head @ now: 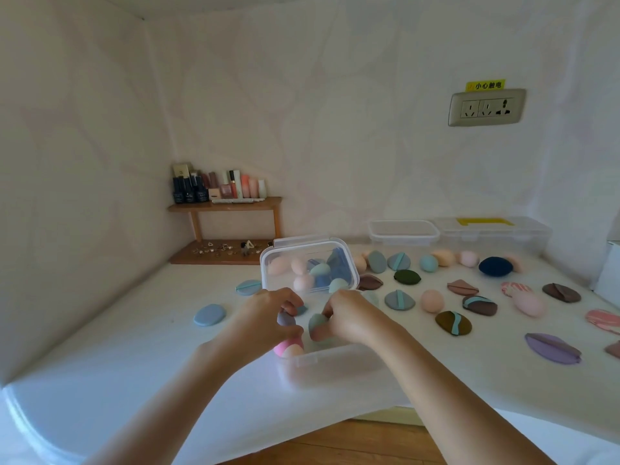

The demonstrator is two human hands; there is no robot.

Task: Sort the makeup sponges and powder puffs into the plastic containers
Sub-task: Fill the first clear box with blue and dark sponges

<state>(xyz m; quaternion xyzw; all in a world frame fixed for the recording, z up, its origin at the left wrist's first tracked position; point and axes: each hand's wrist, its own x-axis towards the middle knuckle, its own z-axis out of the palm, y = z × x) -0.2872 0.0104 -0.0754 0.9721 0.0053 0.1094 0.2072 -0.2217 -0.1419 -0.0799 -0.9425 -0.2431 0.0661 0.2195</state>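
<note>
While both hands work over the open clear container at the worktop's near edge, the left hand has its fingers closed around a lavender makeup sponge, and the right hand pinches a pale teal makeup sponge between thumb and fingers. A pink-and-peach sponge lies inside the container at its left end, just below the left hand. The container's hinged lid stands raised behind the hands, tilted toward the camera. Loose sponges and powder puffs are spread over the white worktop, mostly toward its right side: a peach sponge, a navy puff, a purple puff; a blue puff sits left of the hands. Two more clear containers stand along the far edge by the wall, and a small wooden shelf with cosmetics fills the far left corner.
</note>
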